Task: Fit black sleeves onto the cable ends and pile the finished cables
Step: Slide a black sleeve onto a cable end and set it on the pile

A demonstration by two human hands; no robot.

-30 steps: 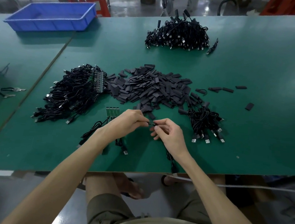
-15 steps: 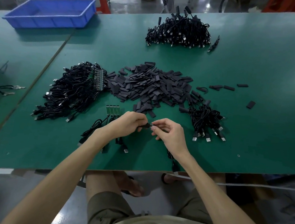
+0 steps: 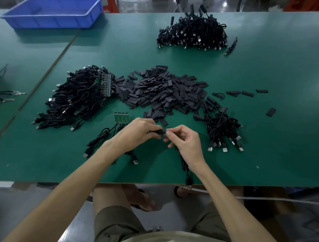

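Sleeving is proceeding at 6 o'clock of the sleeve heap (image 3: 161,90): the left hand (image 3: 136,132) is pinching a black sleeve (image 3: 158,131), the right hand (image 3: 186,142) is pinching the cable (image 3: 186,168) end (tail trailing toward the table edge). Pushing off-axis is likely risking a buckled sleeve.

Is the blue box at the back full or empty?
Empty, as far as shows: the blue box has a bare blue floor; its near wall hides a strip.
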